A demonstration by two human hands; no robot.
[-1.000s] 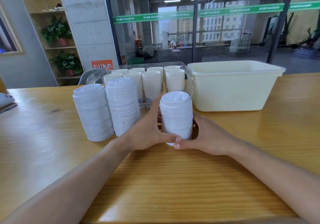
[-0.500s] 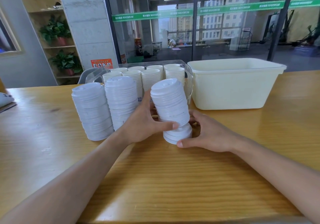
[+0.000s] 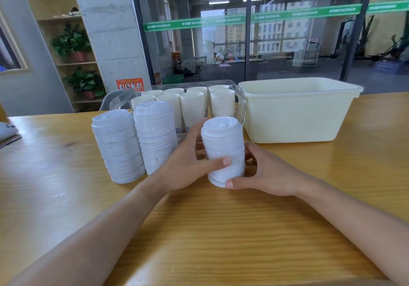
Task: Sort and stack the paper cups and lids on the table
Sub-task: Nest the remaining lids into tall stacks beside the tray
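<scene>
A person seated at a wooden worktop steadies a stack of white lids at the centre of the frame, both hands wrapped around it. The left hand grasps the stack from the left side, its thumb laid across the front of the lids; the right hand curls round the base from the right, thumb tip against the bottom lids. The stack stands upright on the worktop.

To its left stand two taller stacks of lids: one just beside the left hand, another further left, touching or nearly touching its neighbour. Behind them, at upper centre, a clear plastic bin holds eight stacks of paper cups in two rows. A cream plastic tub sits just right of the clear bin, at right of centre. In the background, a glass wall with a green band spans the top of the frame, with potted plants on shelves at upper left.
</scene>
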